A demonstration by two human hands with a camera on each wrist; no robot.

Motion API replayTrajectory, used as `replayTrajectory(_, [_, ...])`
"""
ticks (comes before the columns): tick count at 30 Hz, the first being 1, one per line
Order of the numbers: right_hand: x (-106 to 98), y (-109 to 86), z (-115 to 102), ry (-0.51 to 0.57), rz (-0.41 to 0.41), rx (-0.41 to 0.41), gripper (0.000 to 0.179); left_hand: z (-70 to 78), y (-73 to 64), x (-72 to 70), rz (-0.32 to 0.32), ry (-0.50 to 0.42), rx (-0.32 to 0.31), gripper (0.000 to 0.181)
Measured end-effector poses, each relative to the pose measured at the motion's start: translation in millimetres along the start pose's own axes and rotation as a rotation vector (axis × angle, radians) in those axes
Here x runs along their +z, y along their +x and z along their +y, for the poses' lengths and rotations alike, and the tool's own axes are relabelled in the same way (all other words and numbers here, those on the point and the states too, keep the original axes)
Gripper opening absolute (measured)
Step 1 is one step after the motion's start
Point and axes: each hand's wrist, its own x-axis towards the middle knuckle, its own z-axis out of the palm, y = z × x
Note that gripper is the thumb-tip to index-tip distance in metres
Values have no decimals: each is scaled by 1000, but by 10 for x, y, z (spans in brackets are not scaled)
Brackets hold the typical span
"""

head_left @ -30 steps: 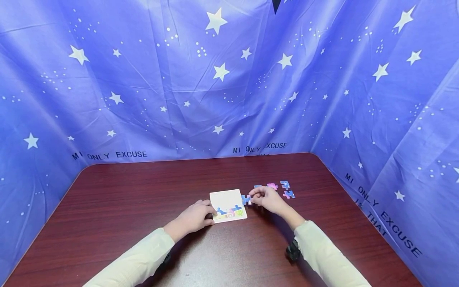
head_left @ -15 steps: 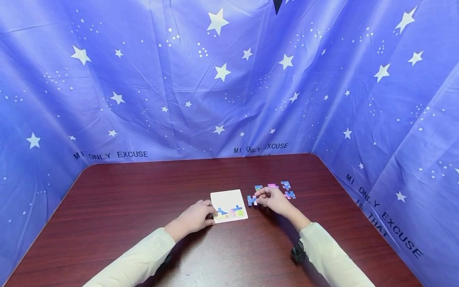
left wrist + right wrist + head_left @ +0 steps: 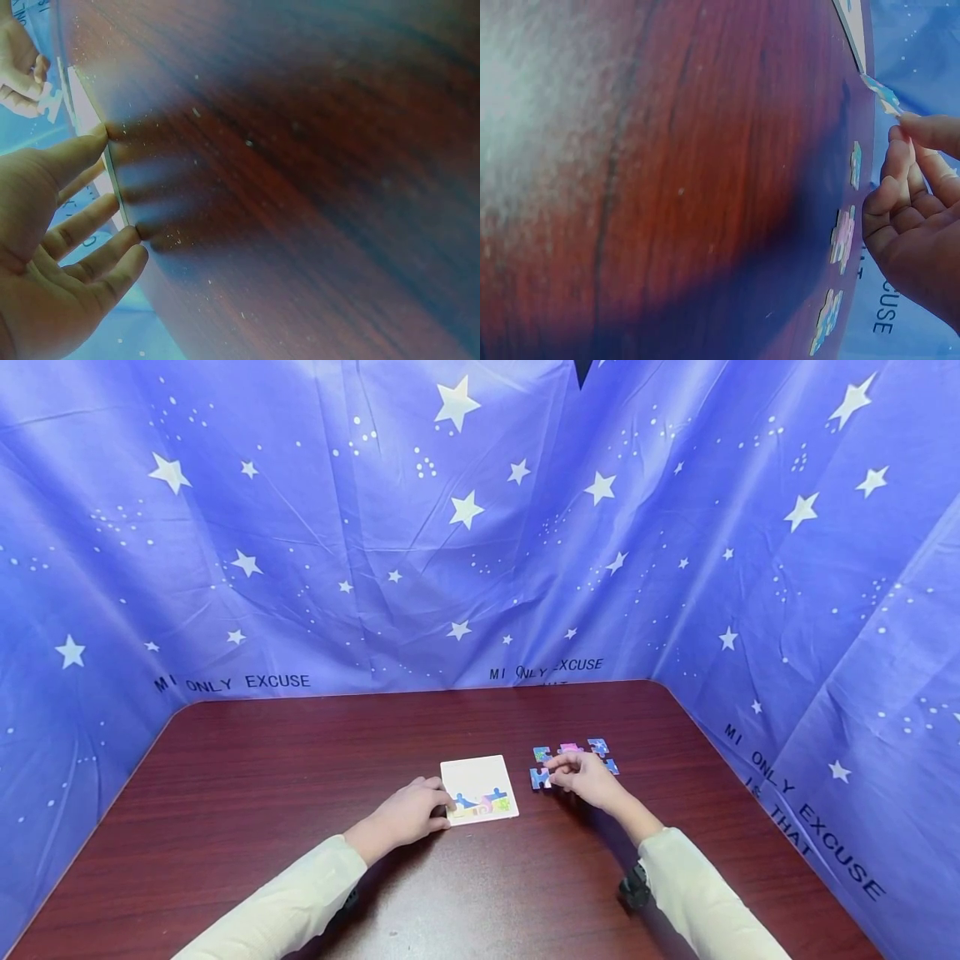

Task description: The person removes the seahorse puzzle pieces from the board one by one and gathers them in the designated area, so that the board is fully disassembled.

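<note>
A square white puzzle tray (image 3: 474, 774) lies mid-table, with joined colourful puzzle pieces (image 3: 483, 806) along its near side. My left hand (image 3: 412, 810) touches the tray's left edge. In the left wrist view its fingers (image 3: 90, 225) are spread and mostly straight along that edge. To the right of the tray, my right hand (image 3: 588, 779) pinches a blue-and-pink puzzle piece (image 3: 539, 779) between thumb and fingertips. In the right wrist view the piece (image 3: 883, 94) is tilted and held above the table, overlapping the tray's corner.
Several loose puzzle pieces lie beyond the right hand: a blue-green one (image 3: 542, 754), a pink one (image 3: 570, 747), a blue one (image 3: 597, 746) and another partly behind the hand (image 3: 612, 767). A blue star-patterned curtain (image 3: 390, 527) surrounds the back and sides of the dark wooden table (image 3: 300, 752).
My right hand has drawn the pinched puzzle piece rightward, from beside the tray's right edge to near the loose pieces. My left hand stays at the tray.
</note>
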Motion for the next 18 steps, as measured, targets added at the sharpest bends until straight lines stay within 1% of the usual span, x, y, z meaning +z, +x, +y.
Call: replayTrajectory(18, [-48, -14, 73, -17, 48, 51, 21, -1, 11, -1, -19, -1, -24, 15])
